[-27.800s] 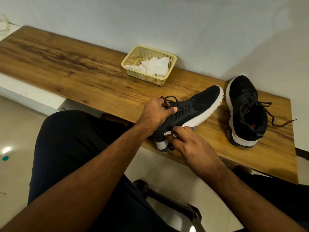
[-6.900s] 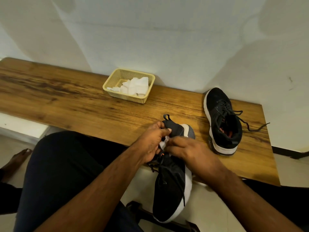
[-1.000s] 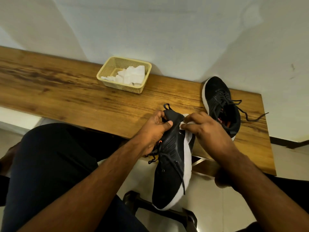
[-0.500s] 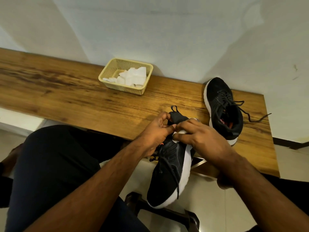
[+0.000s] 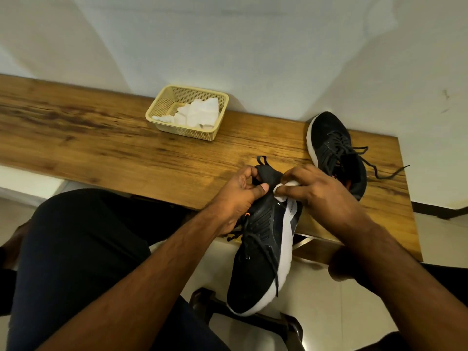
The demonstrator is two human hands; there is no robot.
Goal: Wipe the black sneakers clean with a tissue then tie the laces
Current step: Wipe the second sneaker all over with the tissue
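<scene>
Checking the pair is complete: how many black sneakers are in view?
2. One sneaker is held by the left hand off the table's front edge; the other sneaker lies on the wooden table, far right.
</scene>
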